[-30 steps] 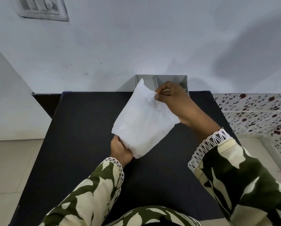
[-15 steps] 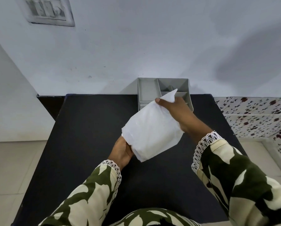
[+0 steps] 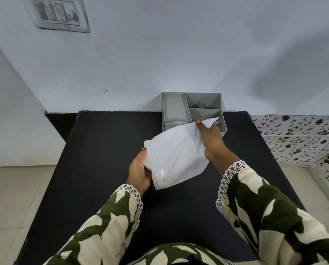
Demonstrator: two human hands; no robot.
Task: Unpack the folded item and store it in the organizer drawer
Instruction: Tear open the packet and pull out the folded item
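A white plastic packet (image 3: 176, 156) with something folded inside is held above the black table (image 3: 102, 150). My left hand (image 3: 139, 172) grips its lower left end from underneath. My right hand (image 3: 210, 138) pinches its upper right corner, where a loose flap sticks up. The grey organizer (image 3: 176, 109) with several open compartments stands at the table's far edge against the wall, just beyond my right hand. Its drawer front (image 3: 177, 125) shows below the left compartment, partly hidden by the packet.
A white wall rises behind the table, with a switch plate (image 3: 57, 13) at the upper left. A floral-patterned tiled ledge (image 3: 297, 138) runs along the right side. Pale floor tiles (image 3: 16, 197) lie to the left of the table.
The packet has come down and tilted flatter, closer to the table. My right hand shifted right and lower along the top edge, and more of the organizer shows.
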